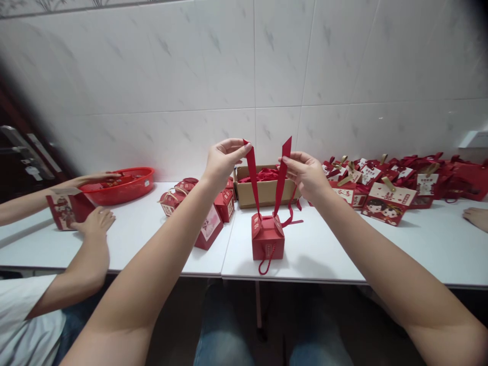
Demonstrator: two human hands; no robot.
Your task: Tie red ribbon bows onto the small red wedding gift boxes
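A small red gift box (pixel 269 244) stands upright on the white table in front of me, a twisted cord loop hanging down its near side. From its top a red ribbon (pixel 253 175) rises in two ends. My left hand (pixel 227 157) pinches one end between thumb and fingers. The other end is pinched by my right hand (pixel 301 170), its tip sticking up above the fingers. Both ends are held up above the box, spread in a V. How the ribbon runs inside the box top is hidden.
Behind the box sits a cardboard box (pixel 244 195) of red ribbons. Several red gift boxes (pixel 224 206) stand left of it, many decorated ones (pixel 389 201) at right. A co-worker at left handles a red box (pixel 68 208) beside a red basin (pixel 141 185). Another person's hand (pixel 476 216) rests far right.
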